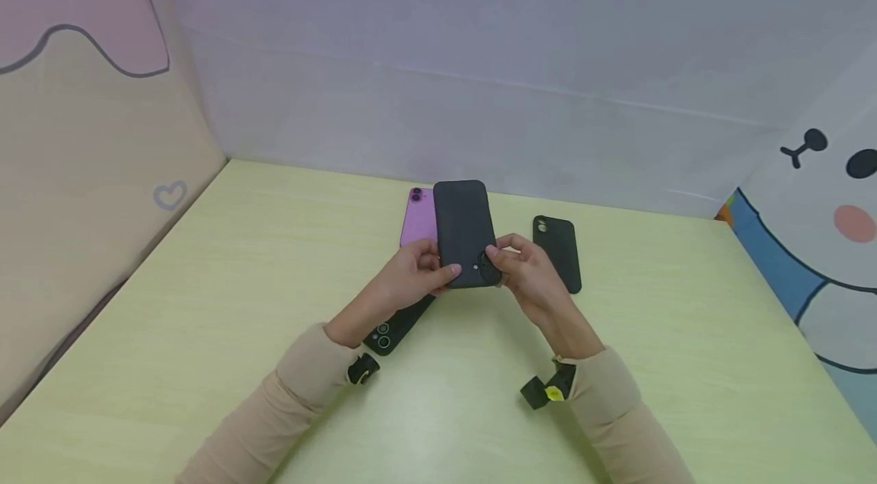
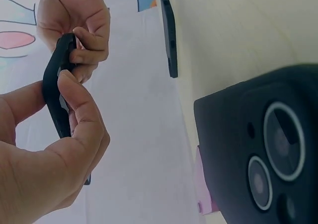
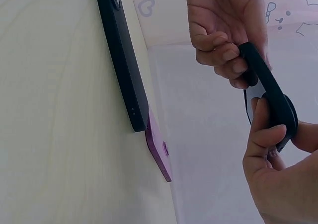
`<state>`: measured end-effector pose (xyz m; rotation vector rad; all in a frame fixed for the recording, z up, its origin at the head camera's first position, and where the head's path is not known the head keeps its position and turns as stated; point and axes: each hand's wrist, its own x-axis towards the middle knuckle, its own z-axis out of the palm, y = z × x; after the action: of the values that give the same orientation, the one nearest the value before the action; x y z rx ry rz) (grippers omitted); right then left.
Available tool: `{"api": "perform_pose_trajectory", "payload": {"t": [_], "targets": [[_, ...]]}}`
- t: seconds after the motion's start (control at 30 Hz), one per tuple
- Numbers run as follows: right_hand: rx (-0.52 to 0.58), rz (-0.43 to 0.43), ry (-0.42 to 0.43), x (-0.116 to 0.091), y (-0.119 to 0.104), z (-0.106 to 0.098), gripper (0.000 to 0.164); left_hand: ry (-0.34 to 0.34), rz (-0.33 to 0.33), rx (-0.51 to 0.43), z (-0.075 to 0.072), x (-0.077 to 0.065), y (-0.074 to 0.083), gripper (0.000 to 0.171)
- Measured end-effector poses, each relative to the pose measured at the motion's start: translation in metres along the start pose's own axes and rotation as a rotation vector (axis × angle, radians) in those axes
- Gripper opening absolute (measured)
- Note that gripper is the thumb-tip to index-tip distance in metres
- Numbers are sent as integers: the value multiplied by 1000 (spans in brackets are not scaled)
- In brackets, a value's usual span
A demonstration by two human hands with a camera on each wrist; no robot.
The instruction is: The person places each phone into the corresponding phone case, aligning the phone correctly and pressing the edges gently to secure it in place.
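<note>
Both hands hold a phone in a black case, raised above the table with its back and camera corner facing the head camera, that corner at the lower right. My left hand pinches the lower left, thumb on the back and fingers curled underneath. At the lower right, my right hand grips the edge beside the camera bump, its thumb on the back. In the right wrist view, a pale, shiny surface shows on the cased phone's other side, partly hidden by fingers.
A purple phone lies partly behind the held one. Another black phone lies beneath the left wrist, its lenses toward the person. To the right rests a black phone case with a camera cutout. A pale wall stands behind the table.
</note>
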<state>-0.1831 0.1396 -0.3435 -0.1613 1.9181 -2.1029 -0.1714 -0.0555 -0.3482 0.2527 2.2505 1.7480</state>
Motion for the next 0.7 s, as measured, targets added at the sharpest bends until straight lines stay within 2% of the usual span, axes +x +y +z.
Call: {"api": "perform_pose_trajectory", "payload": {"t": [0.17, 0.4, 0.57, 0.7], "targets": [[12, 5, 5, 0, 0, 1, 2, 15, 8, 35, 2, -3, 2, 29], [-10, -2, 10, 0, -1, 3, 6, 34, -13, 23, 4, -3, 1, 27], [-90, 6, 89, 3, 1, 3, 21, 19, 0, 16, 4, -3, 1, 26], [-124, 21, 140, 6, 3, 0, 22, -22, 23, 22, 3, -4, 1, 27]]}}
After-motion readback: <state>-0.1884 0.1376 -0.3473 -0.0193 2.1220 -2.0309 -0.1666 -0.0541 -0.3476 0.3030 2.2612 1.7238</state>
